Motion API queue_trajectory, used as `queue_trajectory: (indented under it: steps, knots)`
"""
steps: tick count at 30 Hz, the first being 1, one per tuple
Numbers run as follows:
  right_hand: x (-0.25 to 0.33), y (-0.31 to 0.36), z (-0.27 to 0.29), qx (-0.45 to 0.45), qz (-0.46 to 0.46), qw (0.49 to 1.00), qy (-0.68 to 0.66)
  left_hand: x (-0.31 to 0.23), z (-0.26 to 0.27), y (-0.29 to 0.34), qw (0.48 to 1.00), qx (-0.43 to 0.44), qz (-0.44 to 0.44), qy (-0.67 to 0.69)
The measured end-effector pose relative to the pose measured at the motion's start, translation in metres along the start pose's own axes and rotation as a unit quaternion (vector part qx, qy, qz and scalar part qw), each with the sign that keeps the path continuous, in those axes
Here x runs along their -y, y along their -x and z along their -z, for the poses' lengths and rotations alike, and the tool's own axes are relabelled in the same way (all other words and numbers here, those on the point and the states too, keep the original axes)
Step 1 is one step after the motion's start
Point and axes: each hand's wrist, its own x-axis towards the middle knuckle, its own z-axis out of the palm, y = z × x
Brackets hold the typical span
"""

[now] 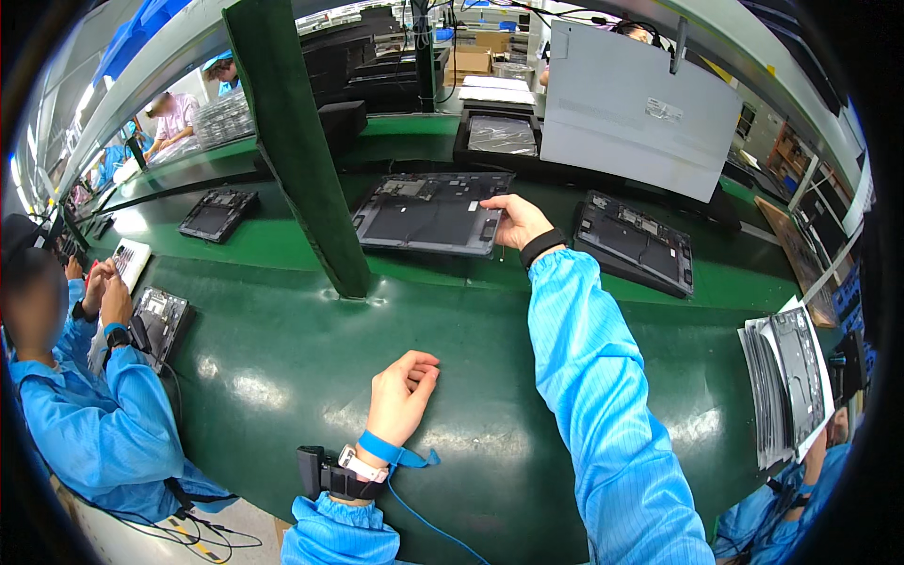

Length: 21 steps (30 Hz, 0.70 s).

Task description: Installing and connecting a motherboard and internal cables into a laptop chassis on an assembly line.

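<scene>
My right hand [518,222] pinches the right end of an opened tablet [424,218], a flat dark housing with its circuit board and black battery showing. This tablet lies partly behind a green upright post, tilted toward me, and I cannot tell whether its near edge touches the bench. Bent over the green bench top [490,377], my left hand [403,397] has its fingers curled loosely together with nothing seen in them. A blue wrist strap with a thin cord circles that wrist. A second opened tablet [633,241] rests to the right of my right hand.
The green post [306,151] rises between me and the raised back shelf. Another opened tablet [217,215] sits at left. A grey panel [636,104] stands behind. At right is a stack of sheets and thin parts [777,386]. A co-worker [94,377] handles a device at left.
</scene>
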Motion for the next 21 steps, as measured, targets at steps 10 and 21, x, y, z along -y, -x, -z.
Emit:
queue_trajectory:
  steps: [10, 21]
  knots:
    - [0.051, 0.182, 0.095, -0.054, 0.141, 0.984, 0.097, -0.008, 0.028, 0.001, 0.978, -0.093, -0.035, 0.186]
    - [-0.066, 0.350, 0.100, -0.133, -0.029, 0.973, 0.188, -0.071, 0.024, 0.038, 0.945, 0.139, -0.259, -0.145]
